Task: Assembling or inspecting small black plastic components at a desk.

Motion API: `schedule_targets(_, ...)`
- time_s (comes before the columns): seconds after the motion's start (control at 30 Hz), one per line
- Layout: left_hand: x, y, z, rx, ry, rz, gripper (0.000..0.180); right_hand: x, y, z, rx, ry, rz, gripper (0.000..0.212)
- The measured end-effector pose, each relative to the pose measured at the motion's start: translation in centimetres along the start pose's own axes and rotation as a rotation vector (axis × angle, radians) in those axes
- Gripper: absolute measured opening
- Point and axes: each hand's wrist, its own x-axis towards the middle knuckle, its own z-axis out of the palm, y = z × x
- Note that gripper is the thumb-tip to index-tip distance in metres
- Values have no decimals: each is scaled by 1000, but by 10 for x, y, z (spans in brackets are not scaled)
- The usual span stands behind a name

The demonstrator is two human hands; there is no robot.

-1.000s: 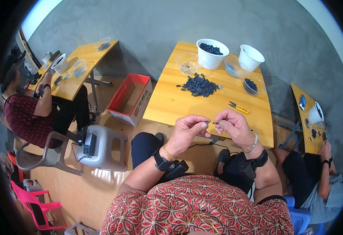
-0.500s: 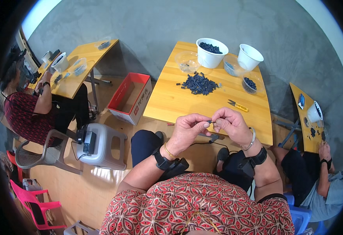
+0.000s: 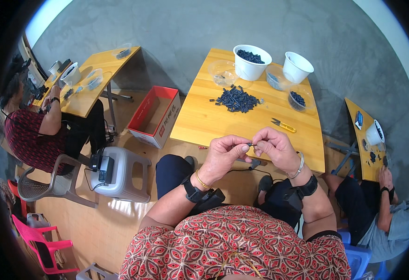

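Over the near edge of the yellow wooden table (image 3: 190,122), my two hands meet fingertip to fingertip. Between thumb and forefinger, my left hand (image 3: 227,148) pinches a small dark cylindrical piece (image 3: 250,144). My right hand (image 3: 275,146) is closed at the other end of that piece, its fingers covering much of it. Beyond them lies a pile of small dark blue cylindrical pieces (image 3: 237,100). Yellow-handled thread snips (image 3: 284,125) rest to the right of the pile, apart from both hands.
At the table's back stand a white tub (image 3: 250,74) of dark pieces, another white tub (image 3: 294,73), and clear bowls (image 3: 223,80) with small parts. A red-and-white box (image 3: 165,128) and a grey stool (image 3: 134,175) are on the floor. People work at tables on both sides.
My hands stay almost in place, still pinching the small piece. Between the fingers its visible part has shifted slightly. The pile and snips have not moved.
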Motion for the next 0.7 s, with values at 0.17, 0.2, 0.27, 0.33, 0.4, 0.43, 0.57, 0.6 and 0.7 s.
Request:
schedule_targets(0.17, 0, -4, -3, 11, -2, 6, 13, -1, 1, 1, -52, 12, -2, 5)
schedule_targets(0.2, 0, -4, -3, 11, -2, 5, 13, -1, 1, 3, -88, 31, -30, 5)
schedule_targets(0.27, 0, -4, -3, 14, -1, 15, 12, -2, 1, 5, -122, 51, -57, 5)
schedule_targets(0.33, 0, -4, -1, 46, 11, 36, 12, -3, 2, 6, -213, 68, -75, 4)
schedule_targets(0.4, 0, -4, 0, 81, 23, 55, 11, -2, -4, 7, -255, 70, -76, 4)
schedule_targets(0.43, 0, -4, 0, 111, 27, 83, 11, -2, -5, 8, -297, 72, -79, 4)
schedule_targets(0.57, -1, -8, -3, 223, 16, 183, 10, -1, -3, 11, -263, 60, -32, 5)
schedule_targets(0.6, -1, -9, -2, 223, 15, 180, 10, -1, -5, 11, -274, 69, -37, 5)
schedule_targets(0.7, 0, -8, 1, 181, 14, 156, 10, 1, -1, 8, -391, 69, -116, 5)
